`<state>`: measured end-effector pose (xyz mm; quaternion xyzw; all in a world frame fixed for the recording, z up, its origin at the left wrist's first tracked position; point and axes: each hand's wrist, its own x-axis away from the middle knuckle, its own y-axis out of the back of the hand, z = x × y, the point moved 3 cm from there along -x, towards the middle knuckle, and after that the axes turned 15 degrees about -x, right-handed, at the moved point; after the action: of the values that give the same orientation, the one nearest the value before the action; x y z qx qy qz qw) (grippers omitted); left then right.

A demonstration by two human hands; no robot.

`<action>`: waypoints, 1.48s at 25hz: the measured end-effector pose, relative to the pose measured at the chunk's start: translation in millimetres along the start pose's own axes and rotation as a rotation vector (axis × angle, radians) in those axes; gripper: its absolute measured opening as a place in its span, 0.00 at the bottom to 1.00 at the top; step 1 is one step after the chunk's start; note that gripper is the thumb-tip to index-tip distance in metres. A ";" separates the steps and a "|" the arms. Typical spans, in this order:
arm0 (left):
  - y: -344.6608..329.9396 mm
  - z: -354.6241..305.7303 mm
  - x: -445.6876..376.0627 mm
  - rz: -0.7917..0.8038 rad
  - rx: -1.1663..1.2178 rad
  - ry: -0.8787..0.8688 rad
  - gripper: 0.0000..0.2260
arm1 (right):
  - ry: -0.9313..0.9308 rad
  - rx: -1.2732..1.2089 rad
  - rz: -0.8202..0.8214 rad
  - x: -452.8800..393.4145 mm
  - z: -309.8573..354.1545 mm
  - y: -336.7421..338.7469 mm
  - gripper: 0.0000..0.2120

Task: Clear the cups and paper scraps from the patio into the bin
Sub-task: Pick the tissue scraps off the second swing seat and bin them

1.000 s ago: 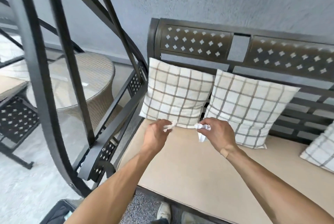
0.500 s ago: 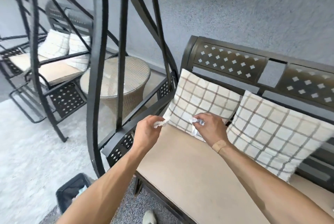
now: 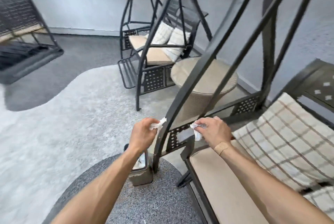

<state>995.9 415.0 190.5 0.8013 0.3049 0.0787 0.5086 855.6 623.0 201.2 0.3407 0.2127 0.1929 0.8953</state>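
Note:
My left hand (image 3: 143,132) is closed around a crumpled white paper scrap (image 3: 160,124), held just left of the swing bench's curved black post. My right hand (image 3: 214,130) grips a second white paper scrap (image 3: 196,130) above the bench's armrest. On the floor below my left forearm stands a small dark bin (image 3: 141,173) with white paper inside; my arm hides part of it.
The black metal swing frame post (image 3: 182,97) runs between my hands. The tan bench seat (image 3: 222,184) with a plaid pillow (image 3: 289,142) lies to the right. A round wicker table (image 3: 204,77), a second swing bench (image 3: 159,50) and a pale rug (image 3: 63,124) lie beyond.
My view has swung left from the bench toward the patio floor. Both hands, each still holding a scrap, have moved off the seat toward the armrest and post; the bin now shows below.

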 end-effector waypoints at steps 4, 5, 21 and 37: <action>41.7 99.6 -2.8 -0.051 -0.023 0.133 0.11 | 0.060 -0.061 0.126 -23.7 68.8 -91.9 0.06; 50.1 120.7 -3.9 -0.059 -0.028 0.143 0.11 | 0.074 -0.076 0.152 -27.1 83.5 -113.0 0.07; 53.4 259.6 -61.6 0.076 -0.028 0.131 0.13 | 0.028 -0.145 0.260 -66.3 159.5 -251.7 0.07; -11.1 296.3 -158.2 0.301 -0.068 0.399 0.11 | -0.068 -0.143 0.486 -179.1 97.0 -345.9 0.05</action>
<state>993.8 100.9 70.6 0.7889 0.2736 0.3202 0.4474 825.1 244.2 72.2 0.3237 0.0801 0.4055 0.8511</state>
